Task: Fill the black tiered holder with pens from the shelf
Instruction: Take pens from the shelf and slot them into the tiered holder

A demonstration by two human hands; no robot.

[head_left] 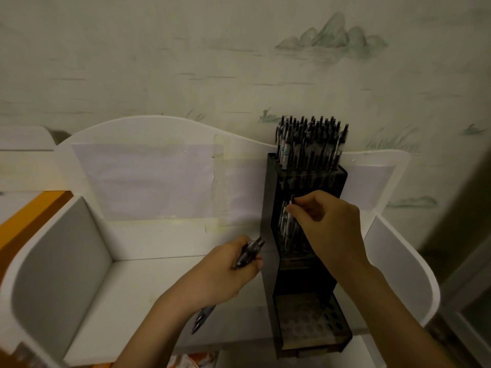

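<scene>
The right hand [326,224] pinches one pen [291,205] over the black tiered holder's [268,208] middle tier; it should lower it vertically into a free hole. The left hand [228,269] grips the spare pens [249,252] near the white shelf's [159,282] middle.

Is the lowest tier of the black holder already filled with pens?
No, the lowest tier shows only empty holes, while the top tier is packed.
</scene>
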